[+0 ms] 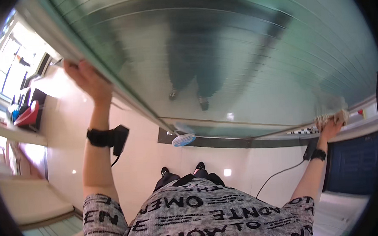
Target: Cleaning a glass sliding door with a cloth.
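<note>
In front of me stands a large greenish glass panel point(246, 62) with thin lines across it and a pale frame. At its left edge, my left hand point(89, 81) is closed around the light-coloured frame point(74, 47). My right hand point(333, 125) is stretched out to the far right, closed on a beige striped cloth point(323, 120) beside the glass near its right end. Part of that cloth is hidden by the fingers. A dark reflection of a standing figure shows in the glass.
A blue and white oval piece point(184, 140) sticks out near the panel's lower frame. Below lies a pale shiny floor point(244, 171). A dark blue mat point(352, 164) lies at the right, and a red chair point(29, 114) stands far left. A black cable point(279, 173) hangs by my right wrist.
</note>
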